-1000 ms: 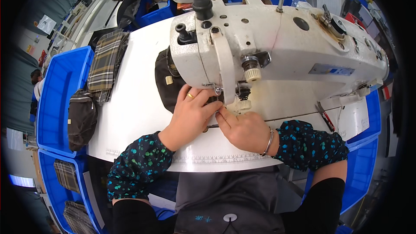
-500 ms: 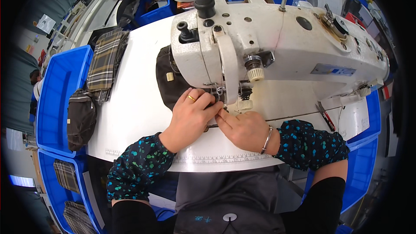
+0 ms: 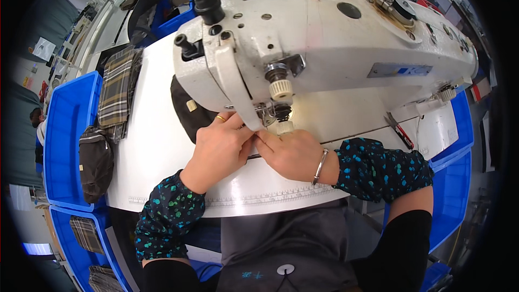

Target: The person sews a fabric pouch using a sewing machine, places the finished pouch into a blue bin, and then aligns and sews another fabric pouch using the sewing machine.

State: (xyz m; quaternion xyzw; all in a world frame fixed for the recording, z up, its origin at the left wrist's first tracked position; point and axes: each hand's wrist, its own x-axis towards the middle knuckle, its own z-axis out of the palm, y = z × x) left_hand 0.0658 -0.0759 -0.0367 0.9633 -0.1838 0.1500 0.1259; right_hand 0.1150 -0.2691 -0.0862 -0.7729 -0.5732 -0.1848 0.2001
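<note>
Under the head of a white sewing machine (image 3: 335,38) lies a dark brown cloth piece (image 3: 184,109) with a small cream label. My left hand (image 3: 219,148), a ring on one finger, is closed at the cloth's near edge, just left of the needle area. Close against it, my right hand (image 3: 292,156) has its fingers pinched together in front of the presser foot, whose working end my fingers and the machine mostly cover. The fingertips of both hands nearly touch. What the right fingertips pinch is hidden.
Red-handled snips (image 3: 399,130) lie on the white table (image 3: 157,157), right of my hands. A ruler strip (image 3: 270,200) follows its front edge. At the left are plaid cloth pieces (image 3: 116,89), another dark brown piece (image 3: 97,162) and blue bins (image 3: 65,124). More blue bins stand right.
The view has shifted, so the machine and table sit farther left in the picture. Both hands stay together at the needle area, with the fingertips a little more tucked under the machine head.
</note>
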